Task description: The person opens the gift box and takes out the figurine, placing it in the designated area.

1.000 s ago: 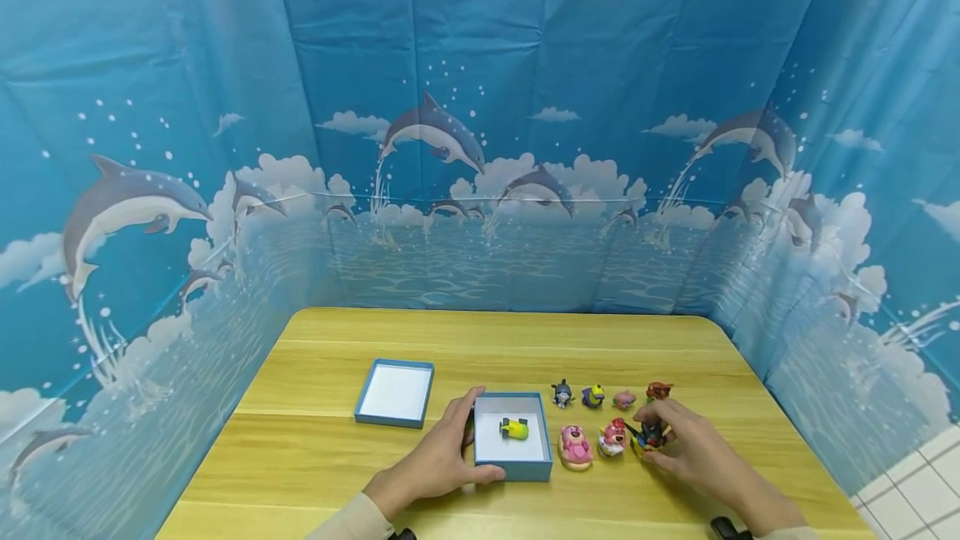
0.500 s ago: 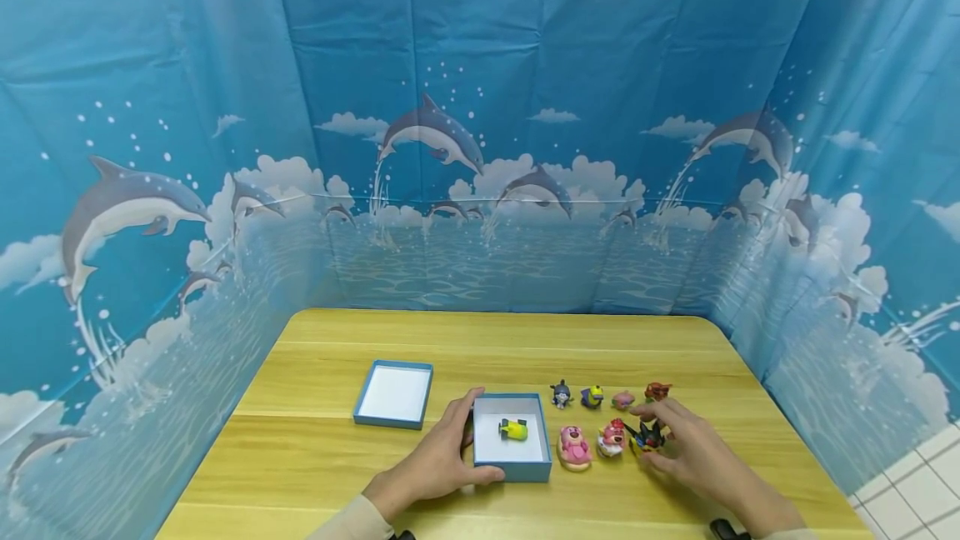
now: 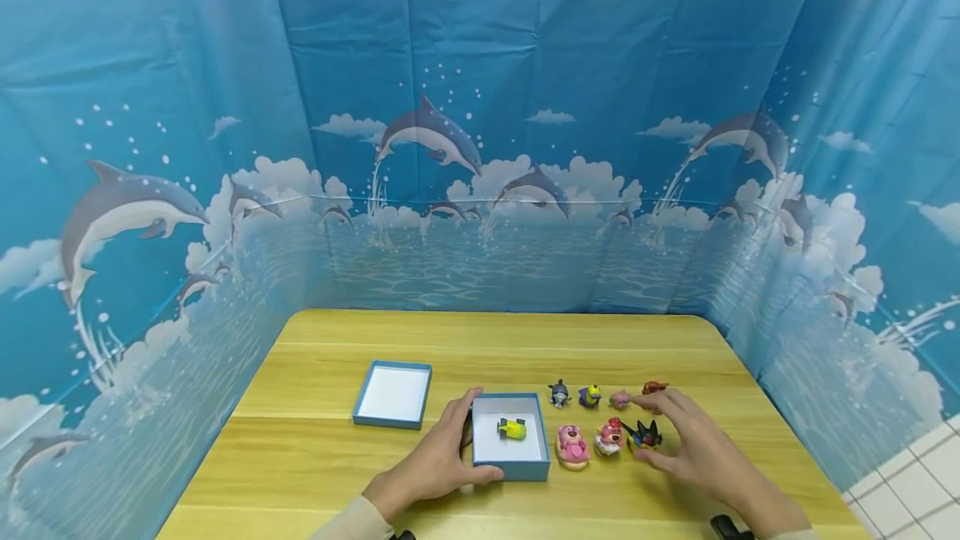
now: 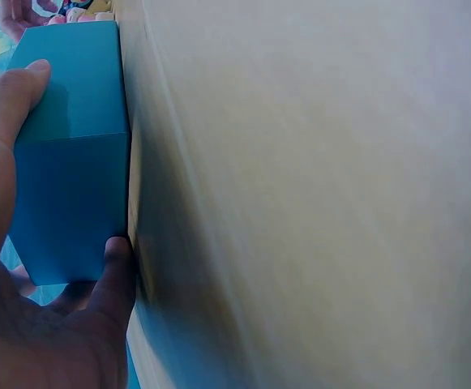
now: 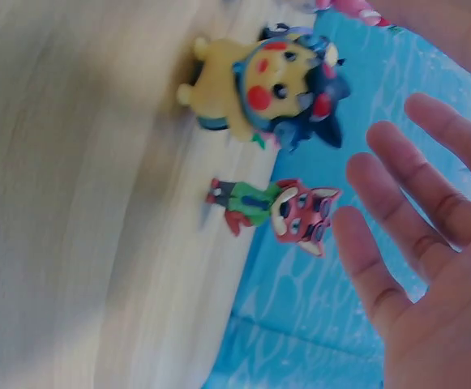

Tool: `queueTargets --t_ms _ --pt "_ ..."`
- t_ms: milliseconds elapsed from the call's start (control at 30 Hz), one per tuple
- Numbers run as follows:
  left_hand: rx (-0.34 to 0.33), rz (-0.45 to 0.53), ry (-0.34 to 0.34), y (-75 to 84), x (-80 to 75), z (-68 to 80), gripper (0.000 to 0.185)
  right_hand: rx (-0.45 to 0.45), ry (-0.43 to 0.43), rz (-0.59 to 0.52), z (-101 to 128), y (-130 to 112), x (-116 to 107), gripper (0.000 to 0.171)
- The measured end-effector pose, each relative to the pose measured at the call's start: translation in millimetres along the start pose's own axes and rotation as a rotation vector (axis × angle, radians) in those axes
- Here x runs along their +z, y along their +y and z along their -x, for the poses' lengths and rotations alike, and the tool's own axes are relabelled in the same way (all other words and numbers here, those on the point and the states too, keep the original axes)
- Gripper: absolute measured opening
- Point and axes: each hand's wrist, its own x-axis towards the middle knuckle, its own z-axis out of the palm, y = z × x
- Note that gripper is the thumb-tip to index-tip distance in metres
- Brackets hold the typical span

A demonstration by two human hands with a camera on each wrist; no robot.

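One small yellow toy figure (image 3: 512, 429) lies in the open blue cardboard box (image 3: 510, 468), gripped by the left hand (image 3: 438, 463); the right hand (image 3: 693, 448), fingers spread and empty, hovers by seven unboxed figures on the counter (image 3: 315, 373).

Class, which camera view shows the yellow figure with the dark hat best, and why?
The right wrist view: the yellow figure fills the frame close up, red cheeks and dark hat plain, with the right hand open beside it. The head view shows it only small and dark. The left wrist view shows only the left hand holding the box.
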Motion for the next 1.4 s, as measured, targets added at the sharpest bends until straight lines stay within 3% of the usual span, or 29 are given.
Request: queueTargets --t_ms 233,467,967,1400 --pt "0.003 0.001 0.005 1.2 -1.2 -1.2 0.129 -0.047 0.057 -0.01 -11 -22 -7 0.086" --pt "0.0 0.009 0.009 1.1 -2.5 -2.4 0.129 -0.072 0.123 -0.031 -26 -42 -6 0.071" --pt "-0.007 0.022 -0.002 0.2 -2.1 1.8 0.131 -0.16 0.02 -0.12 -52 -77 17 0.065" --pt "0.003 0.024 -0.006 1.6 0.1 2.5 0.131 -0.156 -0.11 -0.088 -74 -93 20 0.048"
